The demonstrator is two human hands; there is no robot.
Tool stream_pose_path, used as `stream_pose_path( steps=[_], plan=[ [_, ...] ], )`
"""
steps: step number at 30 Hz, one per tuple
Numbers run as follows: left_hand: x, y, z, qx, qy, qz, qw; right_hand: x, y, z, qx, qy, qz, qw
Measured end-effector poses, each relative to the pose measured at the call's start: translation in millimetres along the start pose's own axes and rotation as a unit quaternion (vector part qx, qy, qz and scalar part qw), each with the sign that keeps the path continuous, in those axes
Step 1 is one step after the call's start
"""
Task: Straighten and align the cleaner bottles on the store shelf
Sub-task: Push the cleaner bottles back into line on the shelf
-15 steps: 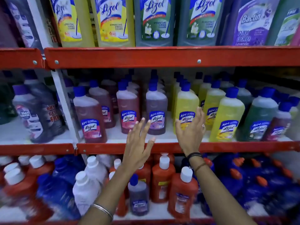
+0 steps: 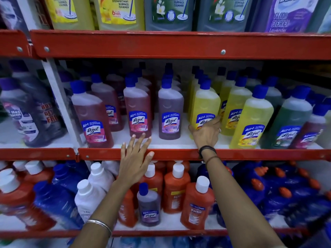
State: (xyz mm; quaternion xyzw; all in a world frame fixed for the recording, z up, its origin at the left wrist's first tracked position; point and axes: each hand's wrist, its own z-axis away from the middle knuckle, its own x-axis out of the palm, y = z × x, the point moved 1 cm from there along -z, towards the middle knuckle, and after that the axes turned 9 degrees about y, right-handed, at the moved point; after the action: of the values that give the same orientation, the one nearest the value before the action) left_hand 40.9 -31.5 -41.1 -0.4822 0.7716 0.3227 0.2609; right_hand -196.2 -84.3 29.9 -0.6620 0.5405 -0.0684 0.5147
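The middle shelf (image 2: 179,153) holds rows of blue-capped cleaner bottles. My right hand (image 2: 206,134) wraps the base of the front yellow bottle (image 2: 206,102), thumb on its left side, fingers on its right. My left hand (image 2: 136,158) is spread flat over the red shelf edge, fingertips just short of a pink bottle (image 2: 137,108). Between the two hands stands a purple bottle (image 2: 170,110). Another pink bottle (image 2: 91,115) leans at the left end, and a second yellow bottle (image 2: 250,120) sits forward on the right.
A white upright post (image 2: 59,104) divides the shelf bays on the left. Large cleaner jugs (image 2: 170,13) fill the top shelf. Orange bottles (image 2: 176,187), white bottles (image 2: 89,196) and a small purple bottle (image 2: 148,206) crowd the lower shelf beneath my arms.
My right hand has dropped and closed around the base of the front yellow bottle. My left hand has lowered to the shelf edge. The view has moved closer to the shelf.
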Motion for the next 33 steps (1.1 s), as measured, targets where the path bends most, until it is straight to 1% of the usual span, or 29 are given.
stream_pose_path(
  steps=[6, 16, 24, 27, 29, 30, 31, 33],
  plan=[
    [1.0, -1.0, 0.1, 0.001, 0.002, 0.003, 1.000, -7.9, 1.7, 1.3, 0.002, 0.003, 0.010, 1.000],
    [-0.5, 2.2, 2.2, 0.000, 0.012, 0.005, 1.000, -38.4, 15.9, 28.3, -0.027, 0.007, 0.001, 1.000],
    [-5.3, -0.4, 7.8, 0.012, -0.001, 0.008, 1.000, -46.6, 16.0, 39.5, -0.023, 0.013, 0.001, 1.000],
    [-7.3, -11.7, 11.7, 0.017, -0.008, 0.002, 1.000, -46.6, 20.5, 53.1, -0.033, 0.048, -0.014, 0.998],
    [-7.6, -23.9, 13.9, 0.013, -0.011, -0.009, 1.000, -47.3, 20.4, 71.6, -0.064, 0.096, -0.043, 0.992],
    [-7.7, -29.3, 14.7, 0.012, -0.012, -0.017, 1.000, -46.5, 17.1, 82.9, -0.097, 0.108, -0.072, 0.987],
    [-8.2, -33.2, 15.3, 0.013, -0.013, -0.026, 1.000, -44.2, 10.9, 94.4, -0.135, 0.107, -0.100, 0.980],
    [-8.8, -36.2, 15.6, 0.020, -0.015, -0.032, 0.999, -33.0, -4.8, 111.3, -0.196, 0.074, -0.127, 0.969]
  ],
)
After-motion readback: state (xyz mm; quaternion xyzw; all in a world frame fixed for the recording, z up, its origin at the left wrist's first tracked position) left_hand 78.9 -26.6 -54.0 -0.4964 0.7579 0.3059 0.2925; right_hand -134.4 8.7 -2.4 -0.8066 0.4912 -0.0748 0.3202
